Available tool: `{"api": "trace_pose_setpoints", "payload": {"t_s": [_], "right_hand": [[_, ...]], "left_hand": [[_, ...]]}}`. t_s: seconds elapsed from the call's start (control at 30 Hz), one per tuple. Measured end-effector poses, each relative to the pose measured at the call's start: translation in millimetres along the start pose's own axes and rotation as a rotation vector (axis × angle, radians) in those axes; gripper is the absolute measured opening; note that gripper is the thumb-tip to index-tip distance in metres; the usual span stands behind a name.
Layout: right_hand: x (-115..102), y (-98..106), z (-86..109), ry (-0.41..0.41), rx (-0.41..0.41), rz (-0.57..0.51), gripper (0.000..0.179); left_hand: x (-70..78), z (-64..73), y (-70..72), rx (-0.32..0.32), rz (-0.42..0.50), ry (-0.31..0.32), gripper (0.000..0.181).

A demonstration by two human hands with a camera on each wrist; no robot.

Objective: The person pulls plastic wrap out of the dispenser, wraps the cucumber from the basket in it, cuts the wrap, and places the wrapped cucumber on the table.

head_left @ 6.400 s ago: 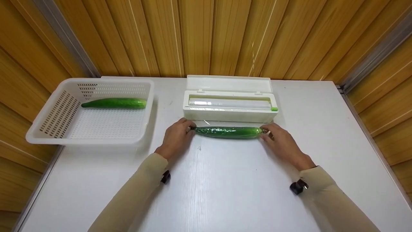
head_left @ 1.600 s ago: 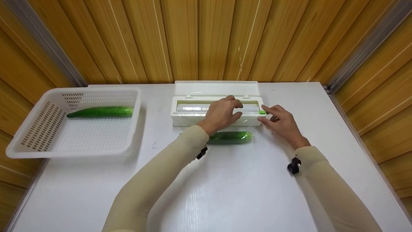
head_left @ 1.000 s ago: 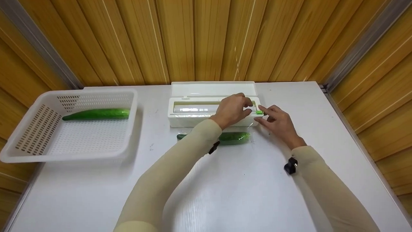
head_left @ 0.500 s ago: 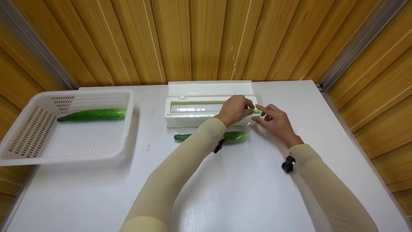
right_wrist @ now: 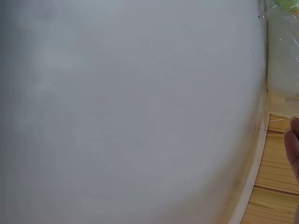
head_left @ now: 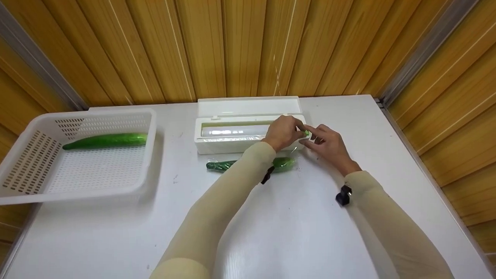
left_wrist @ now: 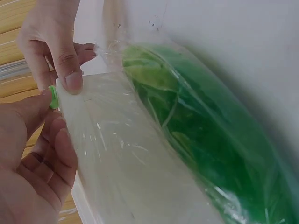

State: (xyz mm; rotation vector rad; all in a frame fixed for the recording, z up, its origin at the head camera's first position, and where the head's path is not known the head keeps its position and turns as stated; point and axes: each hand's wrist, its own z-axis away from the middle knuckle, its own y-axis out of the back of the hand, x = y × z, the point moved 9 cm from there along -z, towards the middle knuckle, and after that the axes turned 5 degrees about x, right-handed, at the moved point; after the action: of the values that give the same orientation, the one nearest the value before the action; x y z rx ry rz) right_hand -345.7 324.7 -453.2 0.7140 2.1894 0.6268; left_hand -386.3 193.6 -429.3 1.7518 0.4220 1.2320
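A white cling film dispenser [head_left: 217,147] stands at the back of the table, lid [head_left: 248,105] raised and film roll [head_left: 232,131] showing. My left hand [head_left: 282,132] reaches across to its right end, fingertips pinching the green slide cutter [left_wrist: 53,97]. At that same corner my right hand [head_left: 329,146] holds the dispenser, its thumb [left_wrist: 74,83] pressed on the front face. In front lies a cucumber [head_left: 285,164] in clear film, partly hidden by my left sleeve. Film also stretches over the dispenser's front in the left wrist view. Only fingertips of my right hand enter the right wrist view.
To the left, a white perforated basket [head_left: 149,159] contains a bare cucumber [head_left: 106,141]. Wood-look panels [head_left: 240,46] rise behind the white table [head_left: 294,240]. A black wrist device [head_left: 343,195] hangs by the right cuff.
Earlier both hands held the ends of the wrapped cucumber; they have since moved to the dispenser. Over the last second my left hand has slid right to the green cutter, while the right stays at the corner.
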Motion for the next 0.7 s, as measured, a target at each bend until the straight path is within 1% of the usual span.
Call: {"api": "trace_pose_setpoints", "payload": {"t_s": [0.07, 0.2, 0.33, 0.53, 0.7], "right_hand": [[1.2, -0.2, 0.2, -0.004, 0.002, -0.001, 0.049], [0.4, 0.8, -0.1, 0.022, 0.023, 0.006, 0.048], [-1.2, 1.7, -0.4, 0.044, 0.037, -0.007, 0.048], [-1.3, 1.1, 0.0, 0.026, 0.029, -0.024, 0.048], [-0.4, -0.1, 1.6, 0.023, 0.028, -0.025, 0.049]], "left_hand": [[0.3, -0.5, 0.0, 0.010, -0.003, 0.004, 0.019], [2.1, -0.1, 2.2, 0.035, -0.015, -0.017, 0.017], [0.6, 1.9, 4.3, 0.044, -0.014, -0.033, 0.016], [-3.0, 5.0, 7.5, 0.046, 0.016, -0.043, 0.014], [-3.2, 6.7, 7.4, 0.048, 0.003, -0.048, 0.015]]}}
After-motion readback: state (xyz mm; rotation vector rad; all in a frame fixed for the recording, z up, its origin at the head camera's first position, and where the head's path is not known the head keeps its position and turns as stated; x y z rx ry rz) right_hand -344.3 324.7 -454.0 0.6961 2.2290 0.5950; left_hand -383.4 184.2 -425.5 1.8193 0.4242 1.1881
